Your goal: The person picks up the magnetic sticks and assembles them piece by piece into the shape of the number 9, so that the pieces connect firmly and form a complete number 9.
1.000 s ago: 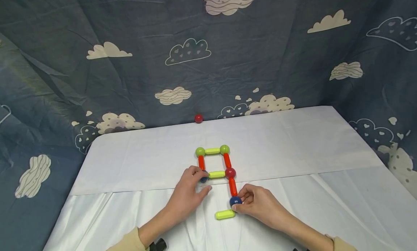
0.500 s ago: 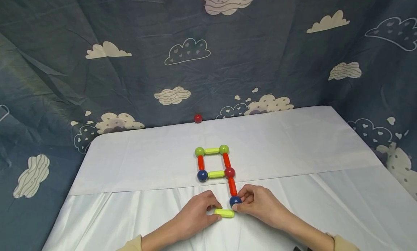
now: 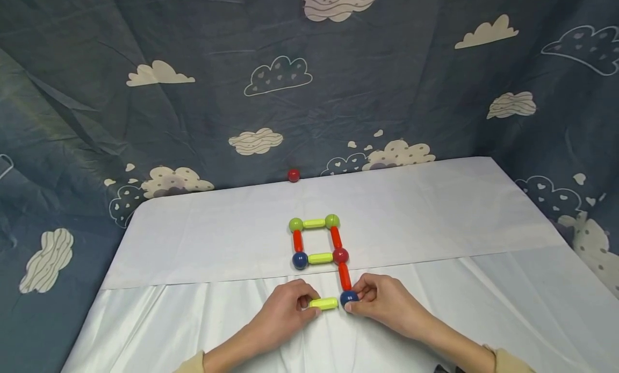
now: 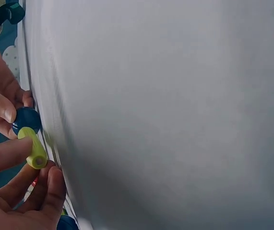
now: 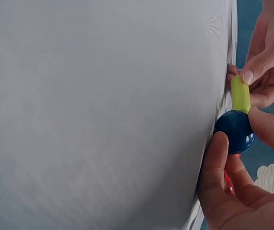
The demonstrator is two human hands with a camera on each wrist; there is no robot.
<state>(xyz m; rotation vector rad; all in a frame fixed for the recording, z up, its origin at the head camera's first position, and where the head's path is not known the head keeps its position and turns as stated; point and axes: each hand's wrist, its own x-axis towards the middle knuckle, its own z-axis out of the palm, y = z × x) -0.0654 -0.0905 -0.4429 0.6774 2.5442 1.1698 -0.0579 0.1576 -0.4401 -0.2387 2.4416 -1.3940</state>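
Note:
My left hand (image 3: 285, 313) pinches a yellow-green rod (image 3: 325, 303) between thumb and fingers, with its free end pointing at a blue ball (image 3: 348, 298). That ball is gripped by my right hand (image 3: 387, 307). In the head view a narrow gap shows between rod and ball; in the left wrist view the rod (image 4: 32, 147) overlaps the ball (image 4: 27, 120). From the blue ball a red rod (image 3: 344, 276) runs up to a red ball (image 3: 340, 255). Above it stands a square of rods and balls, with another blue ball (image 3: 300, 260) at its lower left corner.
Green balls (image 3: 296, 224) form the square's far corners. A loose red ball (image 3: 293, 175) lies at the table's back edge, against the dark cloud-patterned cloth (image 3: 203, 109). White cloth (image 3: 193, 244) covers the table, with a seam across it.
My left hand left the square's blue ball, came down to the loose yellow-green rod, and pinched it. The rod has since moved up beside the lower blue ball. My right hand stayed put.

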